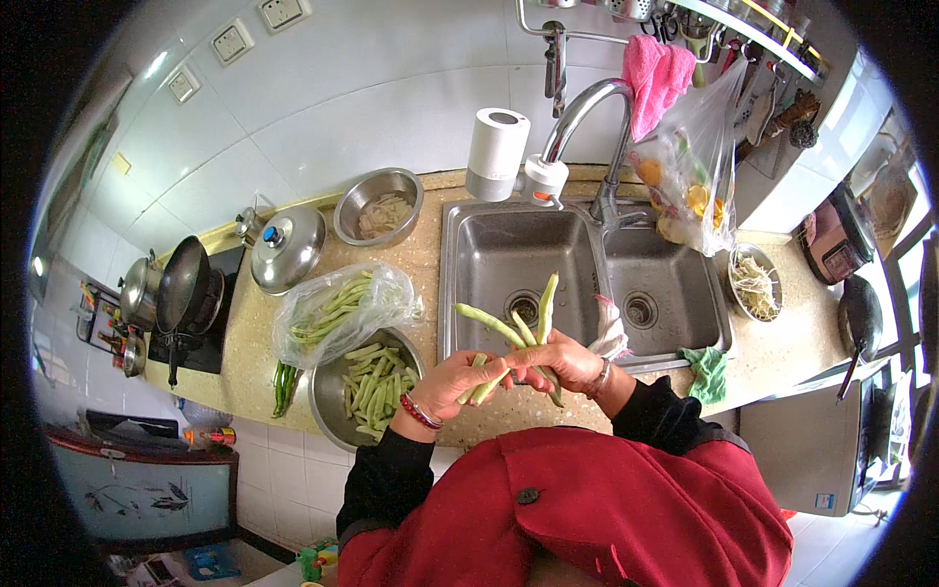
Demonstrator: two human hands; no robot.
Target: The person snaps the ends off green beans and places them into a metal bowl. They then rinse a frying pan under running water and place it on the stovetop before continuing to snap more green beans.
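My left hand (469,381) grips short pieces of green bean (487,389) between thumb and fingers. Several long green beans (546,315) fan out from my right hand (561,363), whose fingertips meet those of the left. Both hands are over the front rim of the double sink. To the left, a steel bowl (328,414) holds many cut bean pieces (378,392). Behind that bowl, a clear plastic bag (396,293) contains whole beans (341,302).
The steel double sink (477,235) has a tall faucet (587,95) with a white filter. Nearby are a bowl of pale slices (385,216), a pot lid (290,249), green peppers (285,389), a wok (183,286), a bowl of sprouts (755,286) and a green cloth (706,374).
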